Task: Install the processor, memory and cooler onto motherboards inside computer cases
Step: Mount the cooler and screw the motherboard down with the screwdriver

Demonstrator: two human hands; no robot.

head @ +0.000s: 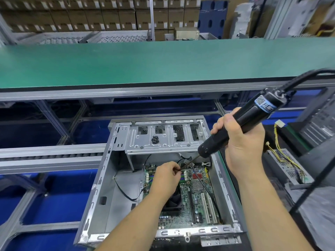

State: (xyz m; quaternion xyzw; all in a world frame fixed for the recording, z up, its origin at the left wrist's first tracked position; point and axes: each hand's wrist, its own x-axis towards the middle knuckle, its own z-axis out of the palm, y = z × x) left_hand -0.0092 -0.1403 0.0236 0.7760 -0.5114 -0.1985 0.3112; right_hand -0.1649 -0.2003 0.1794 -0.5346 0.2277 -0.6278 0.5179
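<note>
An open grey computer case (101, 187) lies in front of me with a green motherboard (197, 194) in its bottom. A black cooler fan (174, 201) sits on the board, partly hidden by my left forearm. My right hand (239, 140) grips a black electric screwdriver (241, 120), tilted so that its thin bit (192, 161) points down-left toward the board's far edge. My left hand (165, 175) hovers over the board and pinches the bit's tip with thumb and fingers. Whether a screw sits on the tip I cannot tell.
A small heap of black screws (155, 139) lies on the case's metal drive bracket (163, 140). A long green conveyor table (145, 62) runs behind. Another case (319, 120) and a power supply with yellow wires (288, 165) stand at right. The screwdriver's black cable (311, 183) hangs at right.
</note>
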